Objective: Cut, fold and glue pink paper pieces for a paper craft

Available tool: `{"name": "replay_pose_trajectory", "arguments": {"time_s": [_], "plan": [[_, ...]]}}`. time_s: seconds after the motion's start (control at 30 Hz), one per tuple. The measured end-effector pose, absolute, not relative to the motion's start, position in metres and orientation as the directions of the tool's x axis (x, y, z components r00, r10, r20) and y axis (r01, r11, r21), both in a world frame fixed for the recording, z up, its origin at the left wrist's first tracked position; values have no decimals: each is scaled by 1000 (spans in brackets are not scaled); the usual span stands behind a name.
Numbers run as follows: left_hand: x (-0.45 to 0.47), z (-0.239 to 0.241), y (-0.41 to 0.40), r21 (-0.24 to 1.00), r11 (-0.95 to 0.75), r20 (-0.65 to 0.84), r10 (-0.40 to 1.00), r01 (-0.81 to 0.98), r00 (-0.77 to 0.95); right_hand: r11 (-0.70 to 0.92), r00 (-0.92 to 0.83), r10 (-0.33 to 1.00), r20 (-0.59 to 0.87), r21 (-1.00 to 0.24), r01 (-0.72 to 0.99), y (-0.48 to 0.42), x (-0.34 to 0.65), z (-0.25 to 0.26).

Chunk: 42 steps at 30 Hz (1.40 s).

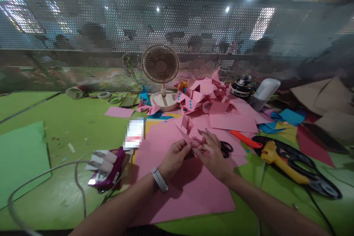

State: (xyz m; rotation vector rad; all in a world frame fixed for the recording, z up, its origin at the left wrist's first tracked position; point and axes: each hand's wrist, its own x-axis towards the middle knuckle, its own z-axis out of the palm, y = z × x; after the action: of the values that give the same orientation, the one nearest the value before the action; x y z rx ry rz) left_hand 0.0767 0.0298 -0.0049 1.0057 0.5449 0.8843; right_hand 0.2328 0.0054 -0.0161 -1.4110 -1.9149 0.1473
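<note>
My left hand point(174, 158) and my right hand point(210, 154) meet over a large pink paper sheet point(188, 188), both pinching a small folded pink paper piece point(190, 131) held between the fingertips. A white watch band sits on my left wrist. Black-handled scissors point(226, 148) lie just right of my right hand, partly hidden by it. Behind the hands rises a heap of folded pink paper shapes point(206, 94) with blue dots.
A small desk fan point(160, 66) stands at the back before a perforated metal screen. A purple tape dispenser point(107, 167) and a grey cable point(41, 177) lie left. A yellow glue gun point(282, 160), orange cutter point(245, 138), coloured sheets and tape rolls point(110, 97) surround the green table point(66, 125).
</note>
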Motion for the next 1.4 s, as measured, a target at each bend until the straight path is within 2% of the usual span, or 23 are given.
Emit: {"name": "replay_pose_trajectory", "arguments": {"time_s": [0.23,0.37,0.47,0.53,0.63,0.73,0.8,1.0,1.4], "plan": [[78,-5,29,887,247,8,837,-391,547,401,-118,862,492,-521,753,8,233,-18],[77,2,30,896,221,5,863,-386,505,384,-52,876,479,-629,676,5,233,-10],[73,4,33,914,143,9,928,-379,373,323,99,897,431,-791,520,3,234,-1],[71,3,36,918,103,10,960,-382,281,253,187,923,335,-897,362,3,235,2],[71,1,35,910,94,7,971,-403,241,155,161,971,179,-976,152,3,233,2],[75,1,31,875,116,31,955,-470,294,76,-54,996,72,-994,76,4,228,-2],[78,1,28,844,150,42,939,-515,341,30,-139,990,21,-998,60,5,225,-4],[81,0,26,772,262,-20,920,-579,390,-11,-60,998,-16,-996,84,9,222,-12],[84,7,23,784,253,-34,929,-567,368,-88,-78,993,-89,-996,14,13,223,-25]]}}
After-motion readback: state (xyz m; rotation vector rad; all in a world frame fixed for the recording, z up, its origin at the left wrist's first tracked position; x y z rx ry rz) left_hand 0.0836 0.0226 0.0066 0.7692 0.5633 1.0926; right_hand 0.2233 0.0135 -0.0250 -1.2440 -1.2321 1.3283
